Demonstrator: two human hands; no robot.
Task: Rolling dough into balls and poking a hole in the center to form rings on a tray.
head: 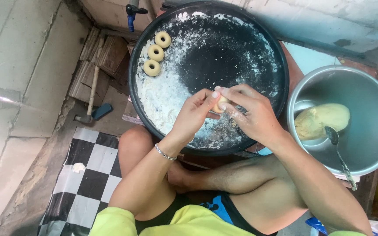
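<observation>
Two hands meet over the lower middle of the round black tray (267, 39), sharing one small piece of pale dough (220, 104) between their fingertips. The left hand (193, 114) comes in from the lower centre of the frame with a thin bracelet (165, 153) on its wrist, its thumb and forefinger pinched on the left side of the dough piece. The right hand (252, 113) reaches in from the lower right, fingers curled closely round the piece's right side, flour dusting the knuckles. Both hands are narrowed onto the dough, which sits just above the tray's floured surface, near its front rim. Loose white flour (162, 94) spreads across the left half of the tray, and three ring-shaped dough pieces (156, 53) lie in a slanting row at the tray's upper left edge, close beside one another. At the right of the frame stands a large metal bowl (372, 83), holding a big lump of dough (322, 121) and a spoon (338, 155) whose handle leans out over the bowl's lower rim. The person sits cross-legged, knees under the tray's front edge, with a black-and-white checkered mat (86, 175) at the lower left. A hammer (90, 94) lies on the floor at the left of the tray.
</observation>
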